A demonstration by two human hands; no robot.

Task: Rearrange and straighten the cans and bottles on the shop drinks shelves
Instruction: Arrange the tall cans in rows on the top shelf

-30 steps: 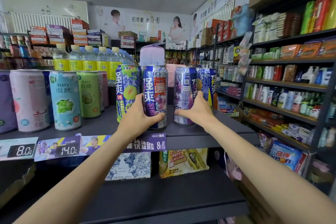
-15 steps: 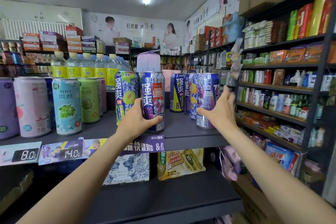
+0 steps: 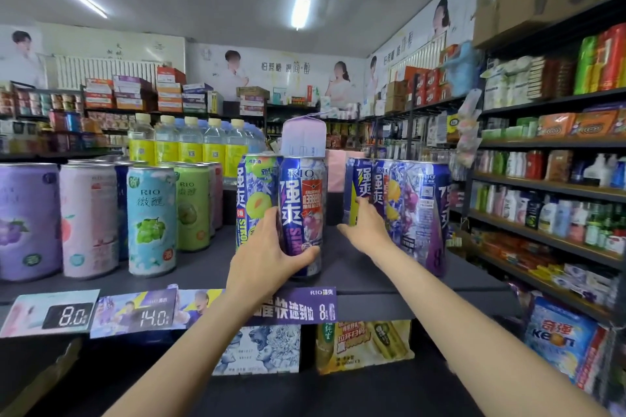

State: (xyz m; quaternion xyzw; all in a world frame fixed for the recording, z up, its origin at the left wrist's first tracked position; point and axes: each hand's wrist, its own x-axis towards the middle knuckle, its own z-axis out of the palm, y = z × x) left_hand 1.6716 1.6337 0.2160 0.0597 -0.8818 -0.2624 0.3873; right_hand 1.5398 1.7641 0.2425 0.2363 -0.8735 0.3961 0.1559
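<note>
The left hand (image 3: 267, 267) reached forward and gripped a purple can (image 3: 302, 213), thumb curled across its base. The can stood upright at the shelf (image 3: 372, 281) front, label "RIO" facing outward. At 3 o'clock, the right hand (image 3: 367, 230), fingers straight, touched the blue can (image 3: 359, 189).

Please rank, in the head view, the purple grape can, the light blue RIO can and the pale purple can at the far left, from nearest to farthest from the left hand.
1. purple grape can: gripped in the left hand, shelf centre.
2. light blue RIO can: further left.
3. pale purple can: far left edge.
</note>
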